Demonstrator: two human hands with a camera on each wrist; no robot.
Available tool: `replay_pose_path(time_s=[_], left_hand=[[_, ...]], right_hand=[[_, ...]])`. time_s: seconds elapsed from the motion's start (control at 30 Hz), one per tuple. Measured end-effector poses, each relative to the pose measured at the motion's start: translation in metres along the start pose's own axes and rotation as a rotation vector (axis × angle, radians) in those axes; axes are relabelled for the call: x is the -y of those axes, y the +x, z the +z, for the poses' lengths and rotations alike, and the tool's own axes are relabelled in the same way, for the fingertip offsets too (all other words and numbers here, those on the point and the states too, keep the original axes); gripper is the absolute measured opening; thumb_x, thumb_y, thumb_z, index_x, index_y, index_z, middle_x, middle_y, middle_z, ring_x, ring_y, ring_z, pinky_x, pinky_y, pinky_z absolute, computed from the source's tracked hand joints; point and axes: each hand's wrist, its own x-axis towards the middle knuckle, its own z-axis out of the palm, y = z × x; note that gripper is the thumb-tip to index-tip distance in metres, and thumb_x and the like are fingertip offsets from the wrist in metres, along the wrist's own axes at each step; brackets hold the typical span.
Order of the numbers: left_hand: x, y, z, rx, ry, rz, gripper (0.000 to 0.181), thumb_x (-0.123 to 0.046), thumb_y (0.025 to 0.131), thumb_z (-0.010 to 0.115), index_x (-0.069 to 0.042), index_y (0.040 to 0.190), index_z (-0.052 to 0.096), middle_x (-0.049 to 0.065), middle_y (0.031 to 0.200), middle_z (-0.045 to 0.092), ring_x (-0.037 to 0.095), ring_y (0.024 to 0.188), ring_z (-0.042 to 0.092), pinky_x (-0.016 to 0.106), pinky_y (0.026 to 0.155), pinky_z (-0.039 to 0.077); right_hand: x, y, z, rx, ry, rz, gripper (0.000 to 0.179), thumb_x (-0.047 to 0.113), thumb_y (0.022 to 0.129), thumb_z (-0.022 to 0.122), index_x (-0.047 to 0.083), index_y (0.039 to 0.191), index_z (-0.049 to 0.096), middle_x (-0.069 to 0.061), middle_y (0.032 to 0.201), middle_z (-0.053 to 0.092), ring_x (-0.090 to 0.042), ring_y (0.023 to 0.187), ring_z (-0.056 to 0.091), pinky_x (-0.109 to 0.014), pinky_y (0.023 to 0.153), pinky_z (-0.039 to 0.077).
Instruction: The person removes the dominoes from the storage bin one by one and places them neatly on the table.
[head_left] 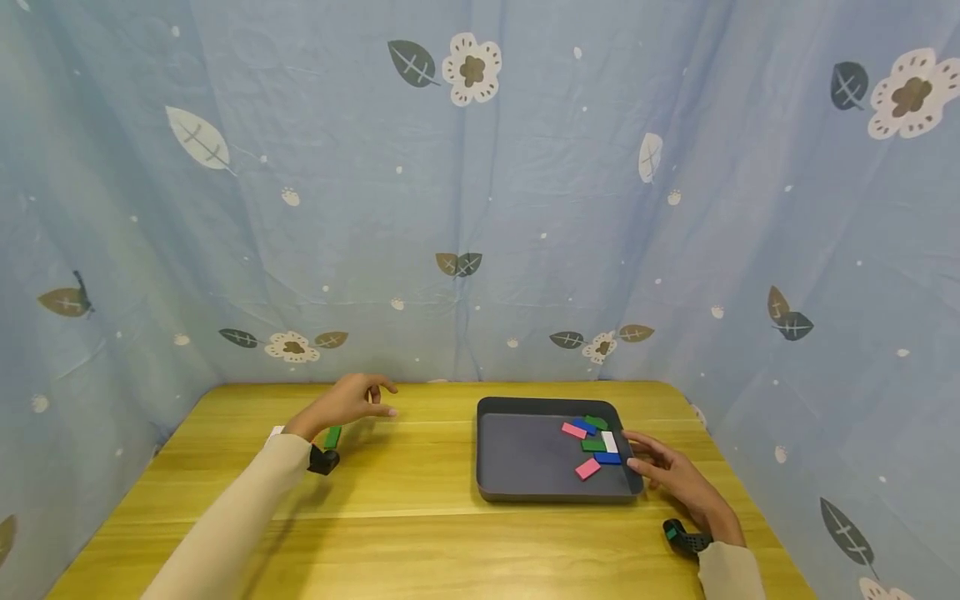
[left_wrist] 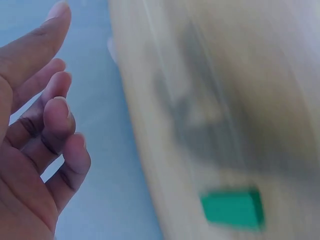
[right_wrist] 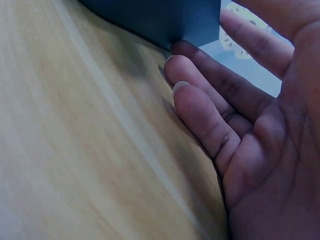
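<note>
My left hand [head_left: 351, 402] is raised over the left part of the table, fingers loosely bent and holding nothing. Below its wrist lies a green block [head_left: 332, 437], which the left wrist view shows as a blurred green block [left_wrist: 232, 209]. A white piece [head_left: 277, 431] is mostly hidden behind that forearm. At the right end of a dark grey tray [head_left: 517, 498], my right hand [head_left: 678, 477] touches the wall with outstretched fingers [right_wrist: 200, 112]. Inside the tray, toward that end, several blocks lie loosely: pink [head_left: 588, 469], blue [head_left: 607, 458], green [head_left: 593, 446] and white [head_left: 610, 442].
The yellow wood-grain table [head_left: 420, 542] runs back to a light blue curtain [head_left: 360, 250] with leaf and flower prints, which also hangs along both sides. Dark wrist straps [head_left: 686, 537] show at both sleeves.
</note>
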Motion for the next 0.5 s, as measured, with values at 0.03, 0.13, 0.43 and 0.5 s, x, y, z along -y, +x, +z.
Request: replay_pose_path(time_s=[0.03,0.13,0.43,0.5], left_hand=[[-0.005,0.005,0.002,0.0,-0.006,0.013,0.039,-0.03,0.093,0.079,-0.007,0.124,0.071,-0.002,0.081,0.061,0.015,0.067,0.053,0.033,0.064,0.046],[-0.019,0.022,0.008,-0.002,-0.014,0.048,0.037,-0.03,0.093,0.079,-0.009,0.123,0.072,-0.004,0.08,0.062,0.015,0.065,0.054,0.033,0.064,0.046],[-0.068,0.063,0.031,-0.003,-0.006,0.152,0.032,-0.026,0.094,0.079,-0.012,0.122,0.073,-0.004,0.08,0.062,0.013,0.062,0.05,0.03,0.064,0.044],[-0.078,0.07,0.036,0.007,-0.009,0.177,0.032,-0.026,0.094,0.078,-0.011,0.122,0.073,-0.004,0.079,0.062,0.013,0.062,0.052,0.029,0.063,0.045]], right_hand=[[0.0,0.0,0.0,-0.008,0.005,0.004,0.061,0.035,0.102,0.067,0.027,0.158,0.044,-0.017,0.151,0.047,-0.028,0.12,0.056,-0.039,0.078,0.053],[0.0,0.001,0.001,-0.015,0.005,-0.001,0.061,0.034,0.101,0.068,0.026,0.157,0.044,-0.019,0.151,0.048,-0.03,0.121,0.055,-0.038,0.078,0.052],[-0.001,0.0,0.002,-0.022,0.005,-0.016,0.059,0.032,0.101,0.068,0.026,0.156,0.046,-0.02,0.15,0.049,-0.032,0.12,0.055,-0.037,0.076,0.051],[0.0,0.0,0.001,-0.021,0.005,-0.016,0.06,0.032,0.101,0.068,0.026,0.156,0.046,-0.02,0.15,0.048,-0.031,0.12,0.055,-0.037,0.075,0.051]])
